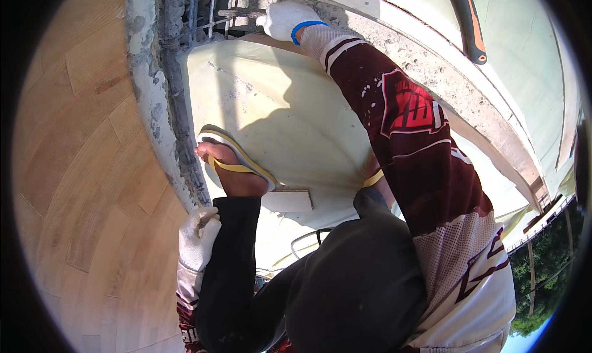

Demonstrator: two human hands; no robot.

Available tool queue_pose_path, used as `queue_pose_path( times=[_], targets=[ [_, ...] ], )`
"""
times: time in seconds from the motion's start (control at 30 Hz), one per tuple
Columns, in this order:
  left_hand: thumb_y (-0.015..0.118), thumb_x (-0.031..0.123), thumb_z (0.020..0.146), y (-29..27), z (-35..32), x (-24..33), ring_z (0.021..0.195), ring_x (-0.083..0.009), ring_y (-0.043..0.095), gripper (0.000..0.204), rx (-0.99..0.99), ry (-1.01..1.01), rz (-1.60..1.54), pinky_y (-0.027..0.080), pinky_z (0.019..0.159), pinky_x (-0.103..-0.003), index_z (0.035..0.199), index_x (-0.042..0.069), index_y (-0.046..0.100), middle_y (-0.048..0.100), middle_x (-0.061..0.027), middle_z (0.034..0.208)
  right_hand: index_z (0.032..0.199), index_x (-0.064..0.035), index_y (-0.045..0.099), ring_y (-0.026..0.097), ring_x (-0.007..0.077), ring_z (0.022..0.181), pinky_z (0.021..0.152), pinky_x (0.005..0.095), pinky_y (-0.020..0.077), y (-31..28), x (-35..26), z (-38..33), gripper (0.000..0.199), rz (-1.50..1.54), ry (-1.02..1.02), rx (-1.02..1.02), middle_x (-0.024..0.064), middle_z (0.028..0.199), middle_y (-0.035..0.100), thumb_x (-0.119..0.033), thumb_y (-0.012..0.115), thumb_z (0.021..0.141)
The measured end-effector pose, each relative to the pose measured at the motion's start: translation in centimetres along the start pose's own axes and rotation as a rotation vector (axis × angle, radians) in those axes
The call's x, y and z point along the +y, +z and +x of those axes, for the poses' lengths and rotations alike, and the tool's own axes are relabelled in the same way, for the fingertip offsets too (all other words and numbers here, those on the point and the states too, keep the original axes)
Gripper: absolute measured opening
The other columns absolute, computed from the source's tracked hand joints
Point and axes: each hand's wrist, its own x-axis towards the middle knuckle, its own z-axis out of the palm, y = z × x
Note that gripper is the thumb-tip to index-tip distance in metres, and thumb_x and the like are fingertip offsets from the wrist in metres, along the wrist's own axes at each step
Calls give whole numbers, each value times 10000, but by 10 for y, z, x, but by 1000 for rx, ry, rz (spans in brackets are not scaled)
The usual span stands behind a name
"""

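My right hand (288,21), in a white glove with a blue cuff, reaches to the far end of the pit. It is closed round a short grey metal tool (240,12), whose kind I cannot make out. The tool points left among thin steel reinforcing bars (212,10) beside broken concrete. My left hand (200,237), also in a white glove, is curled into a loose fist beside my left shin, near the edge of the wooden floor. Nothing shows between its fingers.
Wood-look flooring (92,168) lies left of a rough, chipped concrete edge (151,100). Pale sheeting (296,100) lies under my feet in yellow-strapped sandals (237,152). A flat board piece (290,200) is near my left foot. An orange-and-black tool handle (470,29) lies far right, beyond a ledge (444,81).
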Motion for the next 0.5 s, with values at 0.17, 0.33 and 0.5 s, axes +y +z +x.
queue_pose_path(
  times=[0.17,0.33,0.5],
  targets=[
    [698,54,952,4,2,0,964,-152,697,274,56,-26,-71,548,897,-296,1216,-17,704,750,-101,1048,1215,-57,765,723,406,1108,958,526,569,9,-1,-24,401,80,181,-99,215,1213,745,-317,574,977],
    [706,62,953,10,0,7,954,-163,711,263,-58,18,41,556,895,-309,1205,-12,704,757,-104,1027,1202,-115,782,740,393,1070,898,518,592,-16,-12,2,371,-152,-34,24,170,1181,767,-323,576,974],
    [681,34,968,-1,3,11,956,-148,707,223,54,29,38,555,893,-299,1182,-20,714,760,-97,1024,1224,-84,768,718,394,1133,965,508,566,-16,-3,-12,409,-67,111,-133,172,1231,753,-350,557,995]
  ],
)
